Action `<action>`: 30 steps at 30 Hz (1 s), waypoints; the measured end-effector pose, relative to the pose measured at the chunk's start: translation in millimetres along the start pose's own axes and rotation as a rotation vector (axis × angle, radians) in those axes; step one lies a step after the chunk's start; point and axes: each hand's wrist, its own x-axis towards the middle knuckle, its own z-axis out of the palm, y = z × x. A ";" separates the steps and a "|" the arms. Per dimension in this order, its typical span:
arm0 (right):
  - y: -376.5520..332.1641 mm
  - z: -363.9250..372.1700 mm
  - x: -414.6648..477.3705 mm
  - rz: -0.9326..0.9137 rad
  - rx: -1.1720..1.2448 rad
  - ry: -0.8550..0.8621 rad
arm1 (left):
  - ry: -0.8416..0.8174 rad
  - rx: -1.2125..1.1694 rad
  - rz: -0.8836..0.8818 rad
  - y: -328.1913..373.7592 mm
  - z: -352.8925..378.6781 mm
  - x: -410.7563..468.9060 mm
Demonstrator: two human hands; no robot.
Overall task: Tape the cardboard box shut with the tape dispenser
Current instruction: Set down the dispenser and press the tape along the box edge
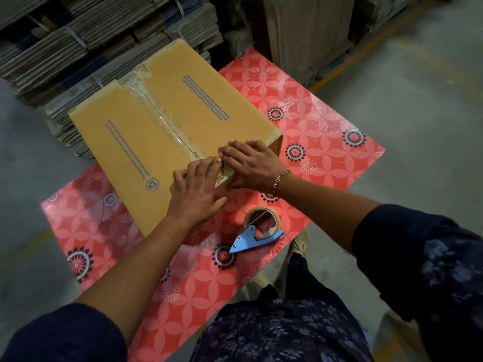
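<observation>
Cardboard under both our palms: the box (pixel 167 126) sits closed on the red flowered table (pixel 326 131), clear tape (pixel 159 113) along its centre seam. Our left hand (pixel 196 192) and right hand (pixel 251 165) lie flat, each grip spread, pressing the tape's near end. Just beside us rests the dispenser (pixel 258 228), untouched.

This looks like a warehouse or packing area. Strapped bundles of flattened brown corrugated cardboard (pixel 78 45) are stacked high along the far side, with more upright cardboard sheets (pixel 308 35) beside them. The bare grey concrete floor (pixel 418 105) carries a painted yellow line (pixel 366 48). A low bench covered in a red floral-patterned sheet (pixel 326 142) serves as the packing surface.
</observation>
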 end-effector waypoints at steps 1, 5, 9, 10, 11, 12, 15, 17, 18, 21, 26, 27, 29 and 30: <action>3.5 -0.1 0.1 -0.033 -0.018 0.002 | 0.018 0.004 -0.004 0.7 0.6 -0.2; 4.6 2.5 -3.4 -0.046 -0.035 0.017 | 0.042 0.026 0.003 2.2 1.9 0.0; 9.1 -2.8 -5.1 -0.078 -0.051 0.004 | 0.014 0.005 0.002 1.9 2.2 1.8; 10.5 -5.6 -6.0 -0.082 -0.042 0.008 | 0.002 -0.004 0.008 0.9 2.5 2.1; 11.0 -8.9 -6.6 -0.082 -0.022 0.008 | -0.014 -0.004 0.016 -0.4 2.7 2.1; 10.7 -12.9 -6.4 -0.077 0.007 0.001 | -0.031 0.000 0.022 -1.9 3.1 1.9; 9.3 -26.1 2.3 -0.056 0.068 -0.038 | -0.044 -0.006 0.005 -2.7 2.6 0.5; 11.0 -30.7 10.2 -0.070 0.034 -0.054 | -0.016 -0.016 -0.008 -1.4 2.6 0.4; 12.6 -30.1 11.9 -0.086 0.008 -0.062 | -0.004 -0.015 -0.005 -1.1 3.0 0.7; 14.3 -22.8 6.5 -0.117 -0.039 -0.072 | 0.005 -0.037 0.011 -1.3 3.9 1.9; 9.1 -23.5 0.6 -0.076 -0.020 -0.086 | -0.059 -0.052 0.018 -3.2 1.5 4.8; 7.1 -25.1 2.0 -0.067 -0.002 -0.079 | -0.072 -0.042 0.023 -3.8 1.1 4.2; 1.1 -28.1 5.4 -0.036 0.030 -0.043 | -0.079 -0.020 0.014 -3.3 0.4 2.3; -2.1 -28.3 7.1 -0.018 0.030 -0.027 | -0.070 -0.008 0.002 -1.9 -0.2 1.1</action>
